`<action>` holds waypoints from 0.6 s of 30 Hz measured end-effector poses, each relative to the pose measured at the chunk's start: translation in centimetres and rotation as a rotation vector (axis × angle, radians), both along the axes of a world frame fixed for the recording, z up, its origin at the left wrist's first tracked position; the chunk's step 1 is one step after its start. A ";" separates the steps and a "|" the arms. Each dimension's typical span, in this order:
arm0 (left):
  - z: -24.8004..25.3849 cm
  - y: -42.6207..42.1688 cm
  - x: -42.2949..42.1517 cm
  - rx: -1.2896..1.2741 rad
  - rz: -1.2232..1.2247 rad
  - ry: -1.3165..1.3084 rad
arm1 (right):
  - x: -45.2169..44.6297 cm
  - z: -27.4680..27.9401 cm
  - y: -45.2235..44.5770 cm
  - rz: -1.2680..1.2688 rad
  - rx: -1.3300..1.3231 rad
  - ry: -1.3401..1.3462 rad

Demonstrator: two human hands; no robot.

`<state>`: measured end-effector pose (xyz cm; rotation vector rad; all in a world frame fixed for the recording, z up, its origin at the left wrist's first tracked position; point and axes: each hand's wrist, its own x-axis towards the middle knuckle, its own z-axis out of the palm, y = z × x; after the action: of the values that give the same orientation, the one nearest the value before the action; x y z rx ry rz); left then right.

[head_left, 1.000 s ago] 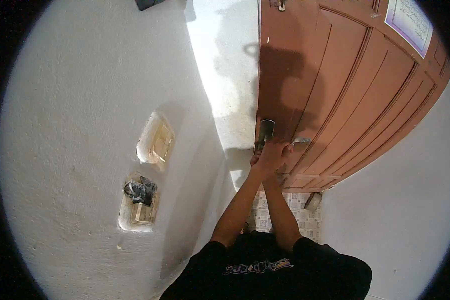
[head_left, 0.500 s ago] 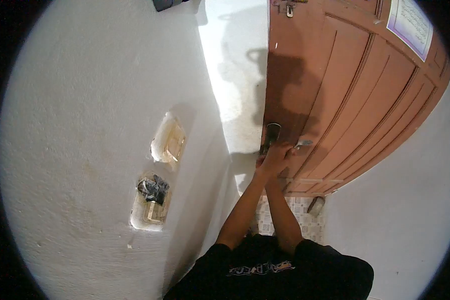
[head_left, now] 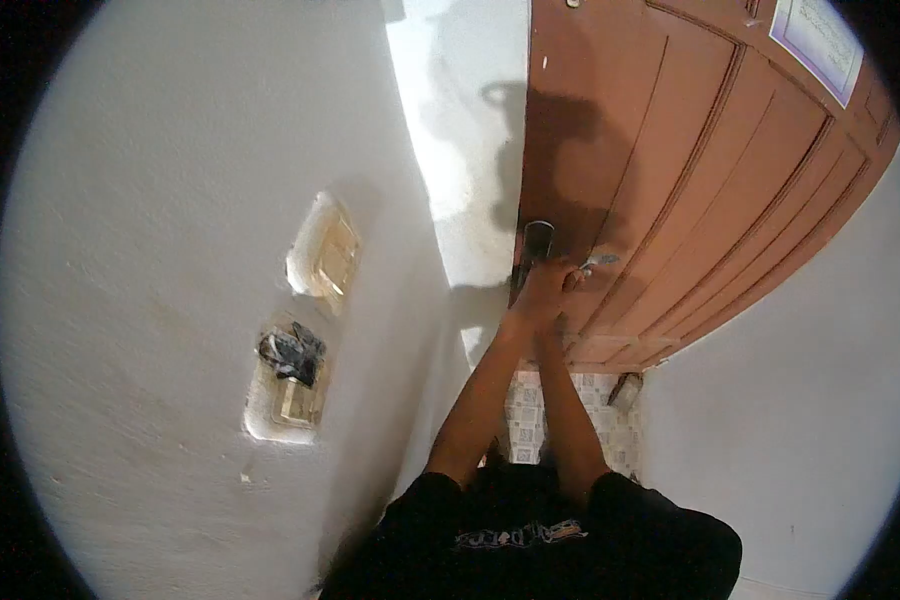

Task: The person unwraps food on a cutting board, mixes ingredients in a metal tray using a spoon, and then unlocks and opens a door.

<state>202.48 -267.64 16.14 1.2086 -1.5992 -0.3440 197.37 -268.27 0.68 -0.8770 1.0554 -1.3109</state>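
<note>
A brown panelled door [head_left: 690, 190] stands in front of me, with a dark, rounded lock plate [head_left: 538, 238] near its left edge. My left hand [head_left: 546, 284] is over the lower part of this plate, its fingers curled around the inner end of a silvery lever-like handle [head_left: 600, 260] that sticks out to the right. My forearms overlap near the wrists. My right hand is mostly hidden beneath the left one, close to the door edge, and its fingers cannot be made out.
On the left wall [head_left: 170, 250] are two recessed fittings, the upper one [head_left: 332, 255] bare, the lower one [head_left: 300, 400] with crumpled black material [head_left: 292, 352]. A printed sheet [head_left: 818, 48] hangs on the door. A stone-like block [head_left: 625, 391] rests on the patterned floor [head_left: 526, 410].
The view has shifted slightly, first right and down, then back up. Both hands stay at the lock plate, the left beside the silvery handle. The dark object at the top left has left the view.
</note>
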 end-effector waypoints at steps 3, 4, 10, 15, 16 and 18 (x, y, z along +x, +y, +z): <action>-1.5 -1.5 0.0 -0.128 0.059 -0.327 | 0.0 -0.3 0.2 0.005 0.004 0.001; -1.8 -1.8 0.1 -0.128 0.059 -0.329 | 0.1 -0.3 0.2 0.005 0.006 -0.003; -1.3 -2.9 -0.1 -0.103 0.128 -0.432 | 0.2 0.1 0.1 0.010 0.002 -0.025; -2.6 -3.6 -0.5 -0.149 0.194 -0.388 | -0.6 -0.7 0.7 -0.001 0.026 -0.021; -2.5 -4.7 -0.3 -0.240 0.204 -0.414 | -0.7 -0.8 0.5 -0.005 0.023 -0.024; -1.0 -2.9 -0.7 -0.139 0.302 -0.338 | -0.9 -0.9 0.0 -0.007 0.023 -0.029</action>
<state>201.83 -270.54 15.11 1.4291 -1.6584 0.1717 196.50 -268.29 -0.24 -0.8354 1.0496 -1.3120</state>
